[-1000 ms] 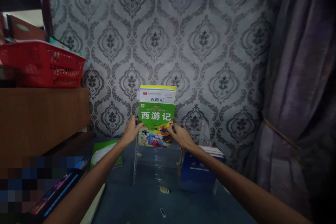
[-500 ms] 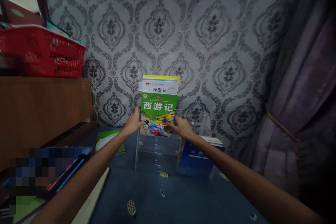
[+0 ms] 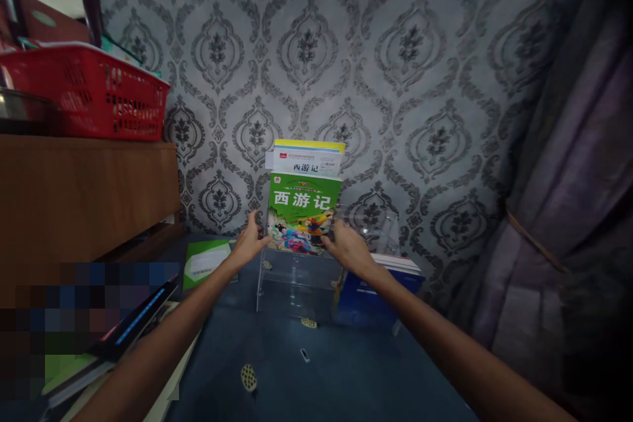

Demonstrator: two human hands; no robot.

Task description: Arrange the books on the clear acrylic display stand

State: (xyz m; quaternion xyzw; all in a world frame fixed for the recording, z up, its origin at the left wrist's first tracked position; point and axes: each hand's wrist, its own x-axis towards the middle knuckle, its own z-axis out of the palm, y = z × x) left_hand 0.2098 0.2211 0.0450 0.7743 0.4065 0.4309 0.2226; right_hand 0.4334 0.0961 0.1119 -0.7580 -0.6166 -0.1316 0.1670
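Note:
A green picture-covered book [image 3: 304, 214] with white Chinese characters leans upright on a clear acrylic stand [image 3: 297, 283]. Behind its top edge rise a white-covered book [image 3: 306, 161] and a yellow edge [image 3: 309, 144]. At the green book's lower left side, my left hand [image 3: 248, 242] is open, thumb and fingers apart, the thumb tip by the cover's edge. My right hand [image 3: 350, 244] holds the opposite edge, thumb over the cover and fingers partly hidden. Below my right wrist, a dark blue book [image 3: 370, 300] stands in the right part of the stand, with white-edged books behind it.
Left of the stand lies a green and white book [image 3: 208, 262]. Dark-covered books or folders [image 3: 133, 316] are stacked at the near left, partly pixelated. A red basket [image 3: 89, 89] sits on a wooden cabinet [image 3: 89, 198]. Patterned wall stands behind; a tied curtain [image 3: 539, 264] hangs right.
My left hand has loosened and drawn slightly away from the green book's left edge. My right hand keeps its place on the book. The view has shifted slightly.

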